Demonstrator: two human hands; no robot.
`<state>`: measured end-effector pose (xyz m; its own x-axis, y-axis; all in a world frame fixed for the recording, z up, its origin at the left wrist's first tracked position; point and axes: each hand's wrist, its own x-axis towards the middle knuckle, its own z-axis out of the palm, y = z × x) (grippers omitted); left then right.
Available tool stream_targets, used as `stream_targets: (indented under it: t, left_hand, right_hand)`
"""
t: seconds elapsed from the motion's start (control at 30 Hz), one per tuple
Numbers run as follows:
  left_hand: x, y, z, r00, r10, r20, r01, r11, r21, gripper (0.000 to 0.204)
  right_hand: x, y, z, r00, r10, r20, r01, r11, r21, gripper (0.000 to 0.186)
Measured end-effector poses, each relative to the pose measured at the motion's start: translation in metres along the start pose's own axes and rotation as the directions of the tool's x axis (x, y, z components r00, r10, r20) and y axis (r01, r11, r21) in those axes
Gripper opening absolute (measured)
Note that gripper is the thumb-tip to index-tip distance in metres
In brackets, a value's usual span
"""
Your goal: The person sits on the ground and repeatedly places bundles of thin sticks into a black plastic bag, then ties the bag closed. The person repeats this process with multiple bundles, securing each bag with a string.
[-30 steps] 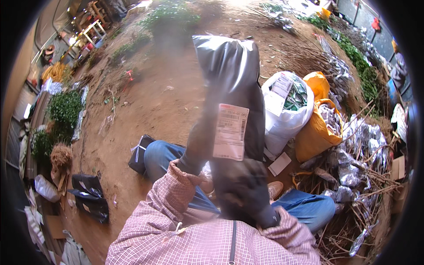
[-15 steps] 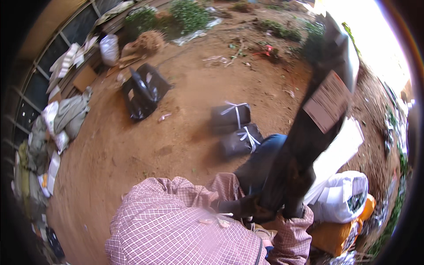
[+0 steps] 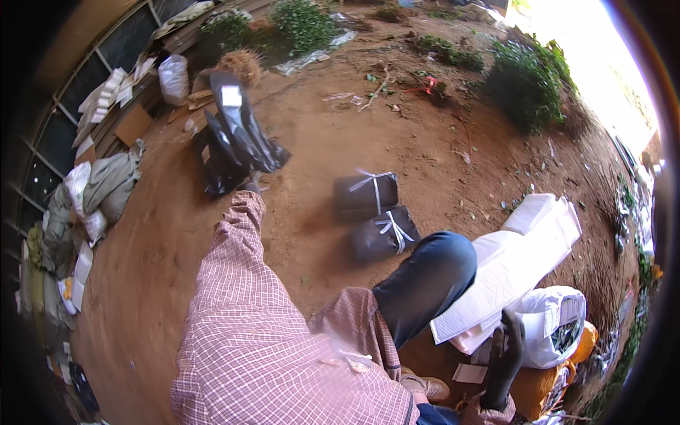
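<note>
My left hand (image 3: 251, 183) reaches far out to the left. It is closed on the near end of a glossy black plastic bag (image 3: 244, 131) with a white label (image 3: 231, 95); the bag partly hides the fingers. This bag stands up against another black plastic bag (image 3: 216, 159) on the ground. At the lower right my right hand (image 3: 506, 354) is raised, holding nothing, its fingers apart. Close by it are a white sack (image 3: 535, 329) and a stack of white padded sheets (image 3: 506, 262).
Two black bundles tied with white ribbon, one (image 3: 363, 195) behind the other (image 3: 386, 234), lie beyond my knee (image 3: 443, 265). An orange bag (image 3: 542, 386) is under the white sack. Grey-green sacks (image 3: 117, 180) line the left wall. Bushes (image 3: 528, 81) grow at the far right.
The labelled black bag has moved from in front of me at the right to the far left, beside the other bag. My left arm has stretched out; my right hand has come off the bag.
</note>
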<state>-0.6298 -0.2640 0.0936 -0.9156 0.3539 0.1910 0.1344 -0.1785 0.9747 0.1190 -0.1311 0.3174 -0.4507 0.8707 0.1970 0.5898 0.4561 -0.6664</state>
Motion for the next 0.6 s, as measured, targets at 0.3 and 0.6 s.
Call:
stream_targets:
  t: [0.3, 0.6]
  left_hand:
    - [-0.24, 0.146, 0.438, 0.16, 0.56, 0.813, -0.632, 0.691, -0.352, 0.014]
    - [-0.531, -0.013, 0.42, -0.615, -0.379, 0.692, -0.788, 0.318, -0.527, 0.098]
  right_hand:
    - [-0.124, 0.101, -0.093, 0.958, 0.28, 0.06, -0.254, 0.928, -0.272, 0.022]
    - [-0.215, 0.203, -0.182, 0.724, 0.579, -0.375, -0.654, 0.749, -0.108, 0.028]
